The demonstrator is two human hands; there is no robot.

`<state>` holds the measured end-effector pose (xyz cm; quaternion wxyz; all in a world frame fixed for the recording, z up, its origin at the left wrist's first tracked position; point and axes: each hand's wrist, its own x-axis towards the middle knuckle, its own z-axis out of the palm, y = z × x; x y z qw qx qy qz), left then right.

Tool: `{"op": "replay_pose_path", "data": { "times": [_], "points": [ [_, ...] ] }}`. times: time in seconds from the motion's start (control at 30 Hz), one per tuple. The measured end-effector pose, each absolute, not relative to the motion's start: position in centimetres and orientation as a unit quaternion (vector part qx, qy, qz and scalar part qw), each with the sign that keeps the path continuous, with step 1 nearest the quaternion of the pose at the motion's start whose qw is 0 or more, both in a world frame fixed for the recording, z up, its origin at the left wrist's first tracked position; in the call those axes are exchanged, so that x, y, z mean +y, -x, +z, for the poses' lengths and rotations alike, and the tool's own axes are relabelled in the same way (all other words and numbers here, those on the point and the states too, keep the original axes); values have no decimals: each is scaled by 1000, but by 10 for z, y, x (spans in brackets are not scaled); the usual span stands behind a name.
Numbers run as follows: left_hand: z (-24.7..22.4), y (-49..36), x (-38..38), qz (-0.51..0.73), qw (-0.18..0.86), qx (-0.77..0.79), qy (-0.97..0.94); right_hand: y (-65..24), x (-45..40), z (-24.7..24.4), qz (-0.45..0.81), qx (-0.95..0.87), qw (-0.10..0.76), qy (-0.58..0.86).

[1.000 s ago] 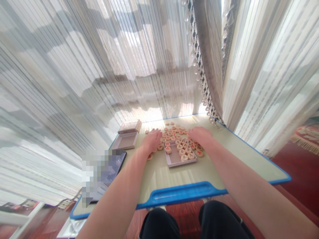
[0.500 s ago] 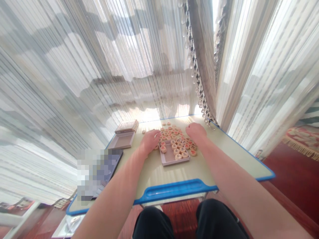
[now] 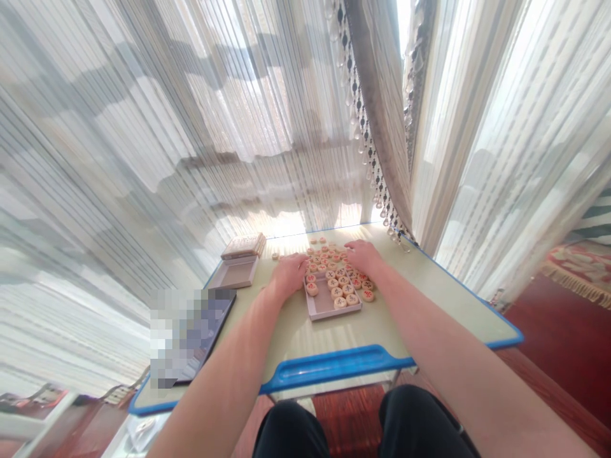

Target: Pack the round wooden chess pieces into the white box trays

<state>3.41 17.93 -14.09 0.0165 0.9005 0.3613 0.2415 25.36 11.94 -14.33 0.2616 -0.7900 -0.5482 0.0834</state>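
Note:
A shallow open box stands on the pale table in front of me, with two columns of round wooden pieces on its right side and a couple of red-marked pieces at its left edge. Behind it lies a loose spread of several more pieces. My left hand rests at the left edge of the spread, fingers bent toward the pieces; what they touch is too small to tell. My right hand is over the right side of the spread, its fingers reaching inward, their grip unclear.
At the back left are an empty box tray and a stacked box. A dark tablet, partly blurred out, lies at the left. Curtains hang behind the table. A blue rim edges the table's front.
My right hand has moved left and inward over the spread, its fingers extending more. My left hand has shifted slightly down and its fingers lie lower beside the pieces.

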Motion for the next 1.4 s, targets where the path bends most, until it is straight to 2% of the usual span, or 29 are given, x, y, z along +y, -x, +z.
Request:
{"op": "replay_pose_path", "data": {
  "times": [0.17, 0.33, 0.43, 0.53, 0.7, 1.17, 1.3, 1.4],
  "points": [
    [-136, -39, 181, 235, 77, 422, -872, -254, 128, -145, 121, -594, 286, 742],
    [-116, -62, 192, 143, 143, 471, -858, -276, 131, -146, 150, -519, 339, 770],
    [-106, -80, 205, 105, 168, 435, -878, -283, 133, -147, 155, -498, 355, 776],
    [-109, -92, 217, 130, 145, 384, -903, -279, 134, -148, 142, -511, 362, 766],
    [-130, -93, 226, 148, 76, 385, -908, -269, 135, -149, 130, -538, 343, 759],
    [-145, -87, 231, 195, 72, 410, -888, -260, 139, -156, 77, -614, 291, 730],
    [-146, -85, 234, 241, 109, 419, -869, -254, 135, -153, 41, -648, 275, 709],
    [-148, -81, 240, 266, 193, 435, -838, -251, 134, -152, 54, -641, 265, 718]
  ]
}}
